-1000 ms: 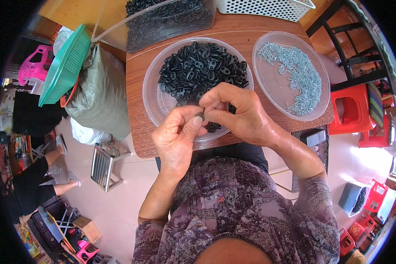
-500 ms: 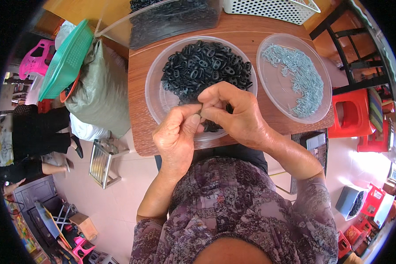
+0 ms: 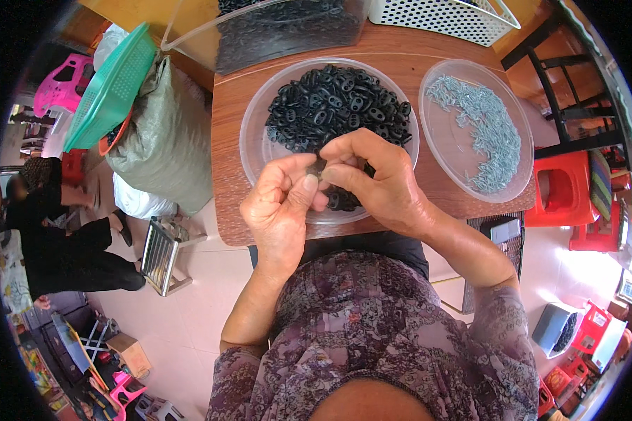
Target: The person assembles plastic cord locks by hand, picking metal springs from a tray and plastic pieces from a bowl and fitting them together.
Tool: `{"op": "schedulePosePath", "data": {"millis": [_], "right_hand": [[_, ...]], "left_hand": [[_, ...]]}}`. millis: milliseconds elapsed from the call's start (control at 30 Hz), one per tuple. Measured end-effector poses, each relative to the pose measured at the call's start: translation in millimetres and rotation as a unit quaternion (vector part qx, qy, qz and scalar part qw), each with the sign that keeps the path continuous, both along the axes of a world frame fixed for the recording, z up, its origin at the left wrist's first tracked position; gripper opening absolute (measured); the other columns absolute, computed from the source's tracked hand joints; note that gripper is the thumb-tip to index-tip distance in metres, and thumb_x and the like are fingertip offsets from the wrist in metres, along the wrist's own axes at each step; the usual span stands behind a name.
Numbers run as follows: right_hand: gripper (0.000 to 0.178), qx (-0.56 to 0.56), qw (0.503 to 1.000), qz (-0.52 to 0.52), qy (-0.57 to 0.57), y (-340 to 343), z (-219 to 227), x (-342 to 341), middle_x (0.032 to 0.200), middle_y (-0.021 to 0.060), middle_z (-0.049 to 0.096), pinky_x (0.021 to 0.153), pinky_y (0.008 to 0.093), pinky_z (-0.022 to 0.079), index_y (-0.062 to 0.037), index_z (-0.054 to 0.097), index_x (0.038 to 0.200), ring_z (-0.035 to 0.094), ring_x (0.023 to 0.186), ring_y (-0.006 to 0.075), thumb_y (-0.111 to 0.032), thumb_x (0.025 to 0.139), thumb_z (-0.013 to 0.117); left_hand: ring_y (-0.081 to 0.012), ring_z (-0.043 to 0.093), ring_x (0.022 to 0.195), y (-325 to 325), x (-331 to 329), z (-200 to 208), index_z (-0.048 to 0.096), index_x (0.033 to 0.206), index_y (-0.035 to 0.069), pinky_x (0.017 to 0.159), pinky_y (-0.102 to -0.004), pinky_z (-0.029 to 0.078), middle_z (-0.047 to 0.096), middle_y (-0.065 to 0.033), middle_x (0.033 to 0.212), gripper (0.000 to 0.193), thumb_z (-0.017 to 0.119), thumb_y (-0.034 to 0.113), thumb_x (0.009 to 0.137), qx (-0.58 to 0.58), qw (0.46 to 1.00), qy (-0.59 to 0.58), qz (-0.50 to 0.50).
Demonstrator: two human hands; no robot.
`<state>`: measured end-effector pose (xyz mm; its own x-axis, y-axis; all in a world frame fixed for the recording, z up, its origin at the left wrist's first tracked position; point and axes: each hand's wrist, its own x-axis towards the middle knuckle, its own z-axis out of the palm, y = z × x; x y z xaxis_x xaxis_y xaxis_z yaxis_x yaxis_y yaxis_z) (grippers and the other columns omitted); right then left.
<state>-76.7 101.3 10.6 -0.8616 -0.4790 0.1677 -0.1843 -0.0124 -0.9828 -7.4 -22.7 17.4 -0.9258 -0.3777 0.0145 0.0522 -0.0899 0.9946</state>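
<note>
My left hand (image 3: 277,207) and my right hand (image 3: 383,179) meet fingertip to fingertip over the near part of a round clear tub (image 3: 248,140). Both are closed in a pinch around something small and dark, mostly hidden by the fingers. Heaped in the tub are many small black oval pieces (image 3: 330,102), each with two holes. Some of these pieces also show beneath my right hand. To the right lies a shallow clear round dish (image 3: 439,147) holding small, slender pale-blue pieces (image 3: 488,126).
Tub and dish stand on a brown wooden table (image 3: 232,210). Behind them are a clear bin (image 3: 288,42) of black pieces and a white perforated basket (image 3: 449,22). A grey-green sack (image 3: 172,140) and metal stool (image 3: 161,256) are left; red stools (image 3: 558,186) right. Someone in black (image 3: 70,245) is far left.
My hands stay together, with the fingertips slightly further apart and the small dark thing showing a little more. The view has shifted slightly. The person at far left has moved.
</note>
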Motion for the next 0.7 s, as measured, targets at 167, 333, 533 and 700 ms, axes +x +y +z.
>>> {"op": "schedulePosePath", "data": {"millis": [167, 333, 533, 700], "right_hand": [[0.005, 0.056, 0.995, 0.019, 0.082, 1, 6, -3, 0.067, 0.0072, 0.055, 0.058, 0.0306, 0.043, -0.0015, 0.058, 0.075, 0.053, 0.065, 0.0194, -0.003, 0.071, 0.061], [0.004, 0.079, 0.988, 0.066, 0.113, 5, 3, -6, 0.069, 0.002, 0.048, 0.054, 0.023, 0.036, -0.0012, 0.058, 0.076, 0.042, 0.061, 0.0083, -0.004, 0.077, 0.058], [0.009, 0.054, 0.992, 0.078, 0.088, 6, 2, 1, 0.064, 0.01, 0.051, 0.058, 0.0347, 0.041, 0.0003, 0.053, 0.069, 0.051, 0.064, 0.0239, -0.005, 0.074, 0.057], [0.01, 0.052, 0.991, 0.092, 0.084, 6, 4, 1, 0.064, 0.0108, 0.05, 0.058, 0.035, 0.04, 0.0006, 0.053, 0.069, 0.05, 0.063, 0.0264, -0.006, 0.075, 0.056]], "left_hand": [[-0.0062, 0.052, 0.058, -2, 1, -5, 0.055, 0.099, -0.001, 0.055, -0.0173, 0.043, 0.058, -0.0033, 0.074, 0.017, 0.054, -0.003, 0.082, 0.0, 1.0, 0.019, 0.001], [-0.0065, 0.053, 0.056, 0, 3, -8, 0.058, 0.093, -0.001, 0.052, -0.0183, 0.044, 0.059, -0.0037, 0.074, 0.014, 0.054, -0.005, 0.081, -0.094, 0.995, 0.022, 0.006], [-0.0074, 0.054, 0.059, -1, 10, -6, 0.058, 0.093, -0.005, 0.054, -0.0183, 0.045, 0.06, -0.0054, 0.076, 0.012, 0.055, -0.005, 0.081, -0.213, 0.976, 0.045, -0.018], [-0.0071, 0.054, 0.057, -3, 11, -7, 0.058, 0.095, -0.004, 0.053, -0.0181, 0.044, 0.06, -0.0045, 0.074, 0.014, 0.055, -0.004, 0.081, -0.24, 0.968, 0.068, -0.021]]}}
